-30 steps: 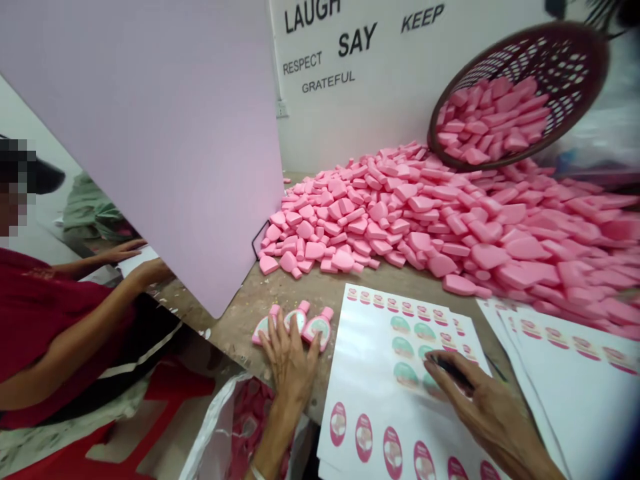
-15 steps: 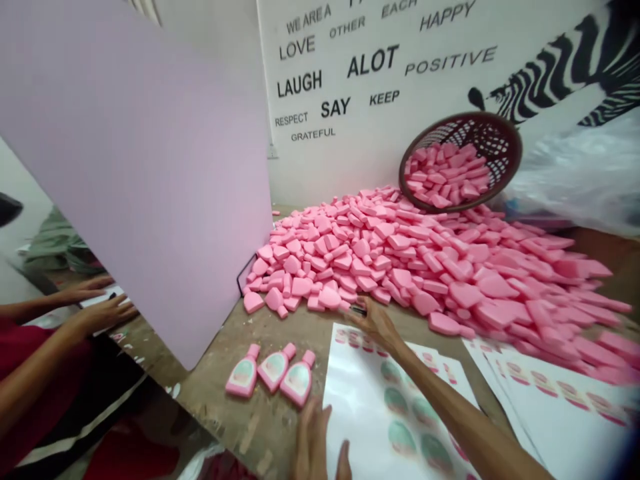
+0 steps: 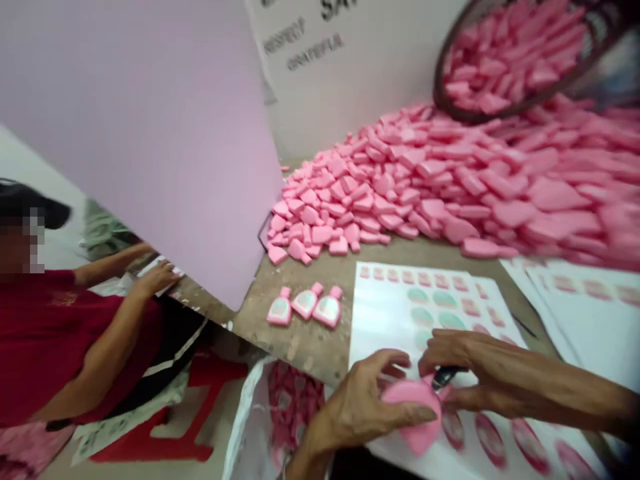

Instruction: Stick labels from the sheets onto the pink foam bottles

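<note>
Left hand (image 3: 363, 403): grasping pink bottle (image 3: 423, 437), over sticker sheet (image 3: 383, 320).
Right hand (image 3: 475, 373): gripping black tool (image 3: 447, 377), above sheet.
Labelled bottles (image 3: 304, 303): three, left of sheet.
Bottle pile (image 3: 395, 180): behind sheet.

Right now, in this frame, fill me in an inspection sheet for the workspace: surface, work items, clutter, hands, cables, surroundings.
Surface: worn brown tabletop, stained.
Work items: three pink bottle-shaped pieces with pale green labels in a row; white sheet of printed stickers beside them; more printed sheets to the right.
Clutter: large heap of plain pink pieces; tipped brown mesh basket holding more; white scraps at the table edge.
Hands: left hand holds a pink piece; right hand holds a small black tool against it, type unclear.
Cables: nothing seen.
Surroundings: lilac panel; person in red shirt; white wall with black lettering.
</note>
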Demonstrator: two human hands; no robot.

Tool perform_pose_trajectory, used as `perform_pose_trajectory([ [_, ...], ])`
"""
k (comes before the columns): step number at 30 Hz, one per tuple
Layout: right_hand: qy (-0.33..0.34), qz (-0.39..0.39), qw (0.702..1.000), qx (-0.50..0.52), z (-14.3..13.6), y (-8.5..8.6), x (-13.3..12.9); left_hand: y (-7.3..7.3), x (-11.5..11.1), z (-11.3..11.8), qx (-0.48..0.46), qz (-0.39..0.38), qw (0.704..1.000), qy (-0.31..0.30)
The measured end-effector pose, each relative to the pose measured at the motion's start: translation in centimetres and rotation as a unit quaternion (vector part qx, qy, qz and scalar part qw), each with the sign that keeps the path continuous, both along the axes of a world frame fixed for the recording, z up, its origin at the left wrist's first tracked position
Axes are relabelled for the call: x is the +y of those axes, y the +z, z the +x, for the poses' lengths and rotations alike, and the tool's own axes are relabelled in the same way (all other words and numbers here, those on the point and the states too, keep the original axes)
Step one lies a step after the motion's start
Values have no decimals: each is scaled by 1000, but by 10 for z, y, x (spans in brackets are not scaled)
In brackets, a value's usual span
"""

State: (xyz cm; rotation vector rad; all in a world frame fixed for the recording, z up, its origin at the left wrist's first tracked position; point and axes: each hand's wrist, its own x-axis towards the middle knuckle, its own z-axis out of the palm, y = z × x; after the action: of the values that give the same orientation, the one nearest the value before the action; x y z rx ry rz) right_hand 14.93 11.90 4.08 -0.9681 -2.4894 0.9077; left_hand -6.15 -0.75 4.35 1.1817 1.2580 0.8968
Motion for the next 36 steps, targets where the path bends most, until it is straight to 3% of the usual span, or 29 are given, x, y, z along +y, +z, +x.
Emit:
perform_pose_trajectory([
  [1, 74, -62, 994, -47, 10, 3, -19, -4, -2, 10, -49, -46, 996, -50],
  [3, 119, -152, 977, -91, 24, 7, -49, -16, -11, 30, -131, -125, 979, -92],
  [6, 10, -196, 979, -53, 40, 3, -73, -30, -24, 49, -195, -207, 957, -51],
  [8, -86, -198, 976, -17, 50, -4, -78, -30, -28, 51, -206, -208, 956, 0],
  [12, -266, -128, 954, 44, 62, -15, -70, -15, -20, 44, -228, -151, 958, 81],
  [15, -320, -73, 944, 37, 57, -19, -59, -7, -3, 43, -245, -118, 955, 116],
  [19, -316, 55, 947, 0, 32, -28, -43, -11, 23, 54, -193, -59, 967, 154],
  [23, -328, 155, 931, -49, 7, -41, -34, -23, 38, 59, -161, -36, 972, 169],
  [29, -315, 209, 923, -68, -3, -54, -34, -37, 43, 52, -139, -39, 979, 145],
  [36, -302, 235, 918, -107, -7, -59, -36, -37, 43, 56, -145, -59, 978, 139],
])
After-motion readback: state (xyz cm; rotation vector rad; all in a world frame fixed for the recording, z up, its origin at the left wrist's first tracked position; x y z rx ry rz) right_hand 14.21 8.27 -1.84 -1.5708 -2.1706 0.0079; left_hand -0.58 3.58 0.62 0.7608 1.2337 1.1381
